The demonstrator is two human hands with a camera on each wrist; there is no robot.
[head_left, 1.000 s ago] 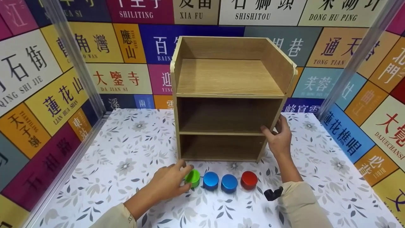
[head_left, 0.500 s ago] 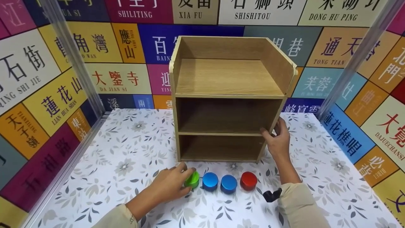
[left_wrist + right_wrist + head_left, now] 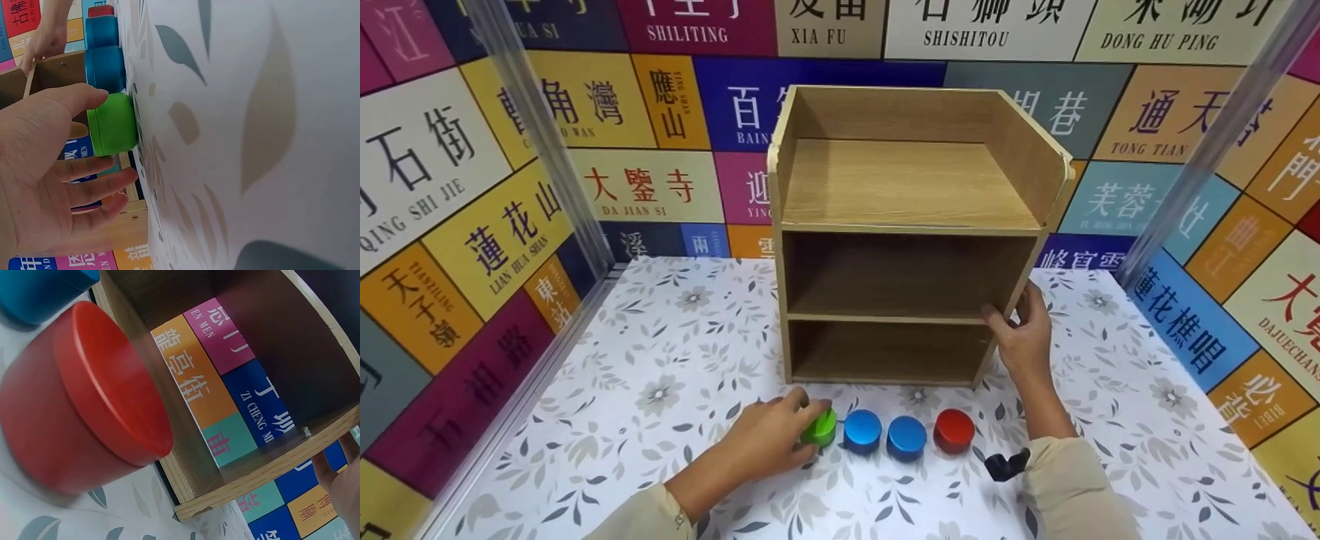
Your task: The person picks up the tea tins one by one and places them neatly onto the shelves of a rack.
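Note:
In the head view my left hand reaches round a small green lidded jar, index finger over its top and thumb near its front side. The left wrist view has the other fingers spread, apart from the jar; firm contact cannot be told. Two blue jars and a red jar stand in a row to its right. My right hand grips the right side panel of a wooden shelf, thumb at the front edge, the other fingers partly hidden behind the panel.
The shelf has an upper tray and two compartments beneath, standing behind the jars on a floral-patterned cloth. Colourful lettered panels enclose the back and sides, with clear corner posts. A small black piece sits beside the right sleeve.
My left index finger has come lower over the green jar and covers more of it. The right hand keeps its hold on the shelf; the jars stay in their row.

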